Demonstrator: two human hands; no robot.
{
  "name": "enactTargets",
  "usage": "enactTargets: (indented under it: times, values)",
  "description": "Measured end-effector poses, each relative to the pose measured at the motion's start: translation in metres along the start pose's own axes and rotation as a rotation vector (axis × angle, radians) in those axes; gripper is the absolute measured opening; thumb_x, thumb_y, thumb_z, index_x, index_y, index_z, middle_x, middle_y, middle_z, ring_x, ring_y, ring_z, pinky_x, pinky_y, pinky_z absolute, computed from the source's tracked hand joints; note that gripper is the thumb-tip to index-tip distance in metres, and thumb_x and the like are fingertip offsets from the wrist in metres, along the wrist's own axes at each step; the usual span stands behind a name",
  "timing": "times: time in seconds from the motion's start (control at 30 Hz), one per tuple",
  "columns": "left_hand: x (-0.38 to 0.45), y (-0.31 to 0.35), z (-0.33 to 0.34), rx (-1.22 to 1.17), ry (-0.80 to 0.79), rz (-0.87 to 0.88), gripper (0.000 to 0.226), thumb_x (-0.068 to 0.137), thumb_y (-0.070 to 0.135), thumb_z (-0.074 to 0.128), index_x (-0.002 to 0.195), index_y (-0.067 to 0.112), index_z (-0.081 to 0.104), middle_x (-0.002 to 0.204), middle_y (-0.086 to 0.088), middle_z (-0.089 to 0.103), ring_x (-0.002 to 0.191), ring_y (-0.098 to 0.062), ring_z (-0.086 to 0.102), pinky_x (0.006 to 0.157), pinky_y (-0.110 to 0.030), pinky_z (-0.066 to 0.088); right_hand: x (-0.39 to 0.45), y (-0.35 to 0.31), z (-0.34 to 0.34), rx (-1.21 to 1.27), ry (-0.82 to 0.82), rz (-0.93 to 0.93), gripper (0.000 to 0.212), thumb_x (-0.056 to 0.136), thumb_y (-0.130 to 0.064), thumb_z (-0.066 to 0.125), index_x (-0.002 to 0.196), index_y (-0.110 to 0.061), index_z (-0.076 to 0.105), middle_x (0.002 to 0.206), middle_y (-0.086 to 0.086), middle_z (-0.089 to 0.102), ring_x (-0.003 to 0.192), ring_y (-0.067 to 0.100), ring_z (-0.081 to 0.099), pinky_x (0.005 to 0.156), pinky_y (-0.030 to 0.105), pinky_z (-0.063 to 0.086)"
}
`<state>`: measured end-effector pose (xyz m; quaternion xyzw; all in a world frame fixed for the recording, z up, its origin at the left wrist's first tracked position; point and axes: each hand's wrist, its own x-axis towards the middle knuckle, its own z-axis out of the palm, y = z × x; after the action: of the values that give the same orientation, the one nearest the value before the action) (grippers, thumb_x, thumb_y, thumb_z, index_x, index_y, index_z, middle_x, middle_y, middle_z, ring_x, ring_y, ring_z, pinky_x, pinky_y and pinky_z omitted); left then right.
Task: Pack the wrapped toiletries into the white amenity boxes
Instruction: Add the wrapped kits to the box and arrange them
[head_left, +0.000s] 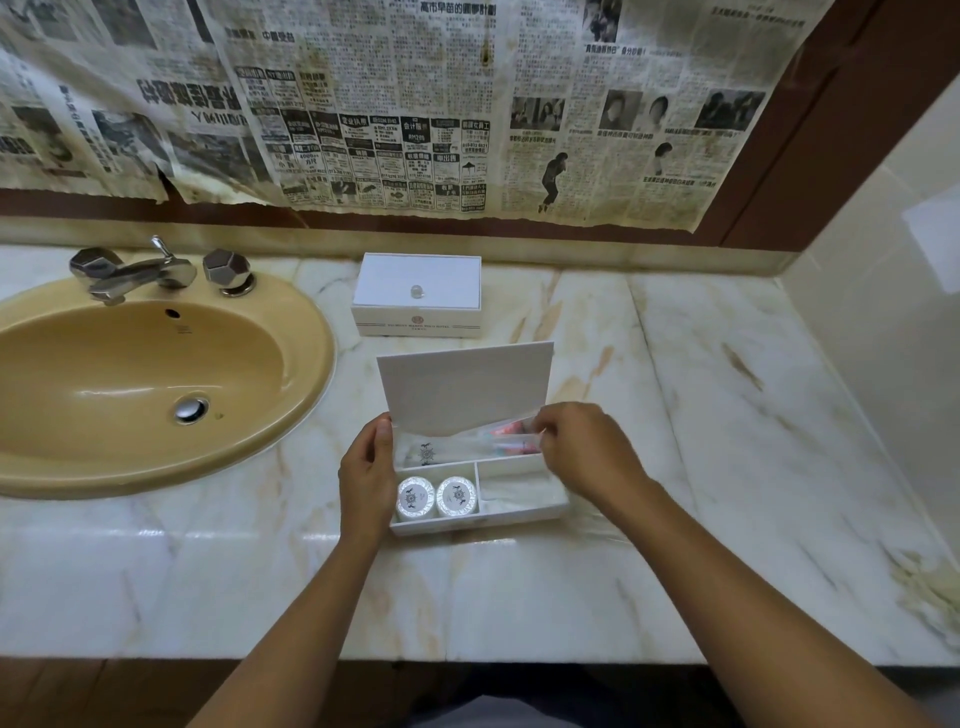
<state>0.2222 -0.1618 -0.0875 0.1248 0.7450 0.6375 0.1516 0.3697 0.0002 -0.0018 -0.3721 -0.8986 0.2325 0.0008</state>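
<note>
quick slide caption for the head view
Both hands lower a clear-wrapped toothbrush kit into the open amenity box beside the sink.

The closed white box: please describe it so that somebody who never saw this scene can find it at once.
Start at the tan sink on the marble counter. Right of its taps, near the newspaper-covered wall, stands the closed white box. Unlike the open box between the hands, its lid lies flat, with a small clear knob on top.

Newspaper (395, 104) on the wall shows "RM205" and Chinese headline "高市早苗"
</note>
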Motion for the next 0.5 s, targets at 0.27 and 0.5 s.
enactTargets:
  times: [0.27,0.5]
  values:
    - [-0.001,0.001,0.0,-0.007,-0.004,0.002,0.018,0.103,0.022,0.044,0.106,0.025,0.062,0.098,0.027,0.061,0.088,0.025,0.054,0.072,0.005,0.036,0.002,0.043,0.008,-0.208,-0.113,0.192,0.038,0.087,0.002,0.054,0.119,-0.016,0.064,0.121,0.004,0.06,0.104,0.022,0.06,0.083,0.027,0.047]
    - [0.002,-0.003,-0.001,-0.003,-0.006,-0.005,0.02,0.103,0.025,0.045,0.11,0.023,0.063,0.103,0.022,0.063,0.091,0.024,0.054,0.076,0.004,0.037,-0.001,0.055,0.022,-0.266,-0.162,0.217,0.025,0.086,0.001,0.054,0.103,-0.013,0.068,0.103,0.003,0.062,0.09,0.02,0.06,0.074,0.026,0.049]
